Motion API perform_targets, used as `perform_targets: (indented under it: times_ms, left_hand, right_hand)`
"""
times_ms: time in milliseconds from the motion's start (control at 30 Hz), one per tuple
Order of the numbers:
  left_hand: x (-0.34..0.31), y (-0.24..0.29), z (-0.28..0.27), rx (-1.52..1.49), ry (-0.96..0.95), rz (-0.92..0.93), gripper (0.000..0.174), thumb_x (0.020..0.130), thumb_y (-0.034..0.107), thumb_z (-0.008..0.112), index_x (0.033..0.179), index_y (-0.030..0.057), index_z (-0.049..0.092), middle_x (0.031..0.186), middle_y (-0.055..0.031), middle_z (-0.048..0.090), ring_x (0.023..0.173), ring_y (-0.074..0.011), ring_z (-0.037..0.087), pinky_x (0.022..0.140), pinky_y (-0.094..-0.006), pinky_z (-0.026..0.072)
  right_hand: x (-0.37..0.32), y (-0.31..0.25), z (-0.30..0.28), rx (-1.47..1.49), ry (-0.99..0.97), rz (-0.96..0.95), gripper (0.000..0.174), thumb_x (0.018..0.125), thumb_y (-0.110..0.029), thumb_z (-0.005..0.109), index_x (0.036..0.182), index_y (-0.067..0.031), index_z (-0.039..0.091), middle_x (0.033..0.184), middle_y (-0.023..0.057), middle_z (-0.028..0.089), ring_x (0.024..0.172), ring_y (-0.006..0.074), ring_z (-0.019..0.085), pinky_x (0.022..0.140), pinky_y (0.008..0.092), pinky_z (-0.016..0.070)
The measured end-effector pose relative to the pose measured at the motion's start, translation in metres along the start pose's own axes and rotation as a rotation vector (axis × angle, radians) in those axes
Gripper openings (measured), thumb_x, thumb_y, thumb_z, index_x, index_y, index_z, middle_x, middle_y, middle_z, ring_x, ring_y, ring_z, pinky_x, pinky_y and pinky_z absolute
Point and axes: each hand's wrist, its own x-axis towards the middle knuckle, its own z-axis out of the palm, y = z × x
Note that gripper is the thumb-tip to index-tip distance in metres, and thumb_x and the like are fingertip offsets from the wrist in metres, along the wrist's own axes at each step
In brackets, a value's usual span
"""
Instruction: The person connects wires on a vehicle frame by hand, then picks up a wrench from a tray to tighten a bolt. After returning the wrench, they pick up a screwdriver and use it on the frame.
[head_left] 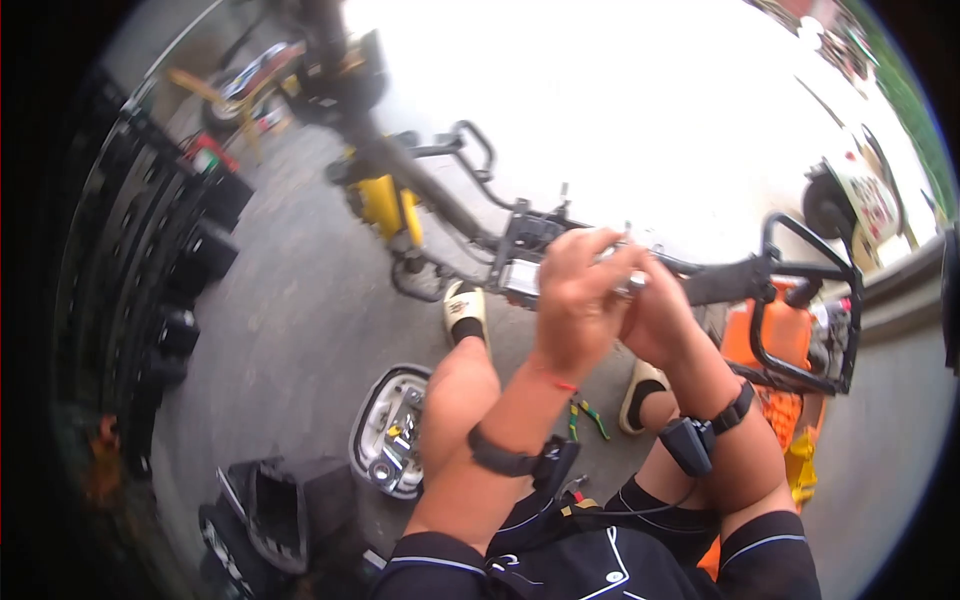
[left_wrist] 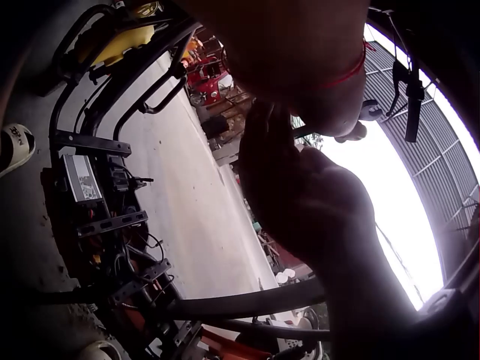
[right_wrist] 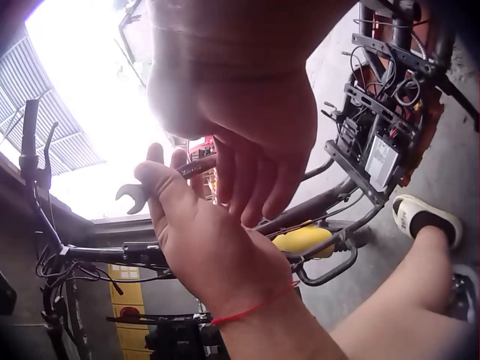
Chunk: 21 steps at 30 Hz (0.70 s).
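In the right wrist view an open-end wrench (right_wrist: 135, 198) sticks out from the left hand (right_wrist: 214, 244), whose thumb and fingers pinch its shaft. The shaft runs to the curled fingers of the right hand (right_wrist: 259, 142), which grip its other end; the thumb is hidden there. Both hands meet above the bare frame in the head view, the left hand (head_left: 575, 300) overlapping the right hand (head_left: 660, 310). A silver box (head_left: 522, 280) is set in the frame (head_left: 440, 195) just beyond them.
Pliers (head_left: 590, 415) with green handles lie on the floor between the feet. A light shell (head_left: 365, 430) holding small parts lies by the left leg. Orange bodywork (head_left: 765, 335) and a black rear rack (head_left: 850, 330) stand at the right. Black units (head_left: 190, 330) line the left side.
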Motion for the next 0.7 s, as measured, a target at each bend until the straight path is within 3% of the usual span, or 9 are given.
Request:
perform_targets:
  times_ms: [67, 133, 200, 267, 300, 433, 533, 633, 700]
  left_hand:
    - [0.001, 0.009, 0.002, 0.141, 0.048, 0.014, 0.032, 0.072, 0.005, 0.071, 0.102, 0.0152, 0.076, 0.114, -0.0056, 0.067, 0.11, -0.0302, 0.057, 0.092, -0.0413, 0.0418]
    - [0.001, 0.01, -0.002, 0.153, 0.062, 0.053, 0.031, 0.075, 0.008, 0.07, 0.104, 0.0178, 0.076, 0.116, -0.0036, 0.066, 0.117, -0.027, 0.054, 0.095, -0.0421, 0.0375]
    - [-0.006, 0.005, 0.0, 0.177, 0.004, 0.061, 0.043, 0.078, 0.011, 0.07, 0.121, 0.0159, 0.069, 0.128, -0.0057, 0.061, 0.123, -0.0302, 0.049, 0.1, -0.0446, 0.0366]
    - [-0.013, 0.017, 0.003, 0.134, -0.024, -0.1, 0.062, 0.08, 0.014, 0.069, 0.14, 0.0116, 0.053, 0.14, -0.01, 0.051, 0.13, -0.0363, 0.043, 0.107, -0.0487, 0.0338]
    - [-0.016, 0.02, 0.001, 0.098, -0.092, -0.15, 0.075, 0.081, 0.009, 0.066, 0.15, 0.005, 0.037, 0.146, -0.0173, 0.042, 0.135, -0.0419, 0.036, 0.112, -0.0517, 0.0303]
    - [-0.014, 0.045, -0.04, 0.153, -0.023, -0.173, 0.076, 0.079, -0.002, 0.056, 0.152, -0.0003, 0.033, 0.144, -0.0253, 0.041, 0.135, -0.0446, 0.038, 0.112, -0.0519, 0.032]
    - [-0.011, 0.046, -0.138, 0.281, 0.0, -0.046, 0.058, 0.079, 0.0, 0.061, 0.137, 0.0046, 0.055, 0.131, -0.0161, 0.057, 0.123, -0.0348, 0.053, 0.108, -0.0442, 0.0397]
    - [-0.059, 0.013, -0.235, 0.302, 0.065, -0.522, 0.026, 0.099, 0.017, 0.059, 0.12, 0.0036, 0.064, 0.11, -0.0099, 0.07, 0.103, -0.0198, 0.065, 0.096, -0.0328, 0.0487]
    - [-0.133, -0.032, -0.294, 0.103, 0.248, -0.901, 0.037, 0.105, 0.035, 0.053, 0.087, 0.0043, 0.063, 0.075, -0.0017, 0.06, 0.073, -0.0109, 0.058, 0.069, -0.0268, 0.0472]
  right_hand:
    - [-0.001, -0.005, 0.012, 0.163, -0.152, 0.015, 0.046, 0.107, -0.038, 0.031, 0.12, -0.0029, 0.058, 0.114, 0.0109, 0.066, 0.106, 0.0245, 0.066, 0.093, 0.0423, 0.0537]
    - [-0.005, -0.012, 0.009, 0.278, -0.091, 0.06, 0.053, 0.098, -0.043, 0.056, 0.131, -0.0018, 0.052, 0.133, 0.0137, 0.059, 0.123, 0.0275, 0.057, 0.109, 0.0402, 0.0441]
    - [0.007, -0.008, -0.005, 0.234, -0.17, 0.0, 0.065, 0.102, -0.049, 0.045, 0.145, 0.0, 0.043, 0.141, 0.0188, 0.05, 0.128, 0.0322, 0.051, 0.108, 0.0425, 0.0453]
    - [0.001, -0.012, 0.032, 0.016, -0.248, -0.16, 0.04, 0.106, -0.034, 0.034, 0.117, -0.0015, 0.056, 0.109, 0.0106, 0.065, 0.104, 0.0249, 0.065, 0.095, 0.0428, 0.0526]
    - [0.011, -0.012, 0.027, 0.081, -0.15, -0.132, 0.035, 0.106, -0.03, 0.038, 0.117, -0.0017, 0.055, 0.106, 0.0098, 0.065, 0.098, 0.0234, 0.065, 0.091, 0.0404, 0.0541]
    - [0.08, -0.017, -0.046, 0.254, -0.051, -0.091, 0.02, 0.103, -0.016, 0.047, 0.117, -0.0033, 0.052, 0.096, 0.0063, 0.063, 0.079, 0.0158, 0.06, 0.073, 0.0299, 0.0553]
    - [0.058, -0.013, -0.009, 0.255, 0.036, -0.101, 0.018, 0.102, -0.011, 0.047, 0.118, -0.0035, 0.052, 0.091, 0.0043, 0.061, 0.069, 0.0112, 0.052, 0.062, 0.024, 0.0496]
    - [0.027, -0.006, 0.028, 0.154, -0.039, -0.026, 0.02, 0.1, -0.013, 0.051, 0.118, -0.0038, 0.053, 0.087, 0.0025, 0.06, 0.067, 0.01, 0.048, 0.056, 0.0234, 0.0418]
    - [0.013, 0.0, 0.038, -0.007, -0.103, 0.068, 0.023, 0.097, -0.016, 0.055, 0.117, -0.005, 0.054, 0.086, 0.0008, 0.06, 0.066, 0.0086, 0.048, 0.055, 0.0229, 0.0372]
